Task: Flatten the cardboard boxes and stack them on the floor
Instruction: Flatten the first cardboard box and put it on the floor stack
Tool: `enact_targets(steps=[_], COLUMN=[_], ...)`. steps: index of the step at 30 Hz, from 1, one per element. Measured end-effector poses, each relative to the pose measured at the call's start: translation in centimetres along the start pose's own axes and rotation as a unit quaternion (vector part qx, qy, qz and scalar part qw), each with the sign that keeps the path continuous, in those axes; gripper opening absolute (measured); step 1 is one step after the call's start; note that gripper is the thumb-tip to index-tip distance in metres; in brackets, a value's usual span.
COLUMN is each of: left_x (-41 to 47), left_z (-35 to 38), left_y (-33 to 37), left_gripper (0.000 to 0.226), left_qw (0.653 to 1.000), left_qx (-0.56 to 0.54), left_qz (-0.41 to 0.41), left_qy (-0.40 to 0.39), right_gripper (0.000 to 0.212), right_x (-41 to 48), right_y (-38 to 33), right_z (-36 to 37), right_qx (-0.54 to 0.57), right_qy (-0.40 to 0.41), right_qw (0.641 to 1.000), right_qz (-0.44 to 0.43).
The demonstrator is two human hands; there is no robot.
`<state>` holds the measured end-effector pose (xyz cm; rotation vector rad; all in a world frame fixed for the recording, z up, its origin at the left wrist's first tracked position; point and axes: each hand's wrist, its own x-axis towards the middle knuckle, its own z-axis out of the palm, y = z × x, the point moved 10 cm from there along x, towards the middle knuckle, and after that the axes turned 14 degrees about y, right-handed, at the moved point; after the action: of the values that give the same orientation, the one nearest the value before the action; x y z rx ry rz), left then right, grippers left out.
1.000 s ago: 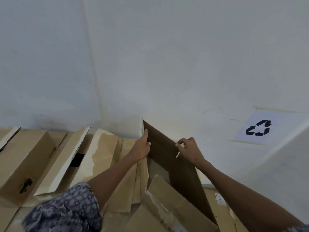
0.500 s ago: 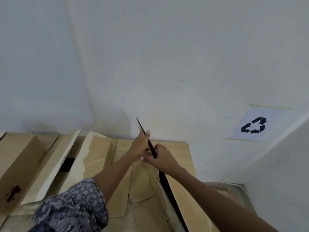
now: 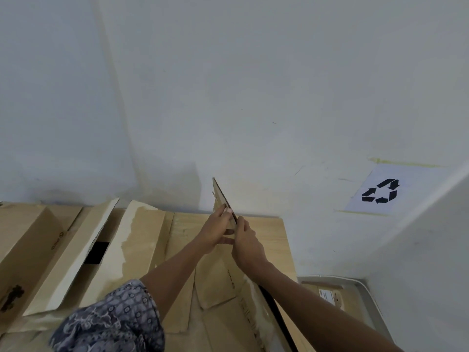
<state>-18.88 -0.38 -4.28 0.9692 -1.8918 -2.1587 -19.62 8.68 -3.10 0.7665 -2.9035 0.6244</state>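
The left hand (image 3: 214,231) and the right hand (image 3: 247,243) are pressed toward each other from either side of a folded cardboard box (image 3: 224,199), clamping its two layers flat between palms and fingers; the box stands on edge, its thin top corner rising above the fingertips toward the wall. The left arm wears a short patterned sleeve (image 3: 109,318). Under and around the arms lie more pieces of cardboard (image 3: 264,240), pale tan and overlapping, some flat, with creases and a water-like stain on one panel. Further left stand open boxes (image 3: 30,240) with raised flaps, a dark gap showing between two of them. Behind everything runs a plain white wall (image 3: 228,85), meeting another wall in a corner at the left. On the right a sheet of paper with a black recycling sign (image 3: 380,191) is taped to the wall. Low on the right, a further flat piece with a white label (image 3: 327,295) lies in the corner.
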Motion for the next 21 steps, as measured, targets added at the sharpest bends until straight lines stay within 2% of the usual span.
enact_targets(steps=[2,8,12,21], left_x=[-0.4,-1.0,-1.3,-1.6], left_z=[0.0,-0.5,-0.6,-0.9], left_y=[-0.1,-0.9,-1.7,-2.0], left_gripper=[0.028,0.024,0.036,0.063], left_qw=[1.000,0.999,0.998,0.997], left_qx=[0.010,0.043,0.060,0.079], left_qz=[0.002,-0.011,-0.013,0.006], left_qy=[-0.003,0.000,0.001,0.011], right_gripper=[0.091,0.092,0.090,0.077], right_x=[-0.2,-0.1,-0.6,2.0], right_y=[-0.3,-0.7,-0.9,-2.5], right_z=[0.4,0.5,1.3,-5.0], right_qx=[-0.012,-0.082,-0.014,0.058], right_qy=[-0.021,-0.013,-0.030,0.024], right_qw=[1.000,0.995,0.995,0.992], right_qz=[-0.009,-0.053,-0.092,-0.107])
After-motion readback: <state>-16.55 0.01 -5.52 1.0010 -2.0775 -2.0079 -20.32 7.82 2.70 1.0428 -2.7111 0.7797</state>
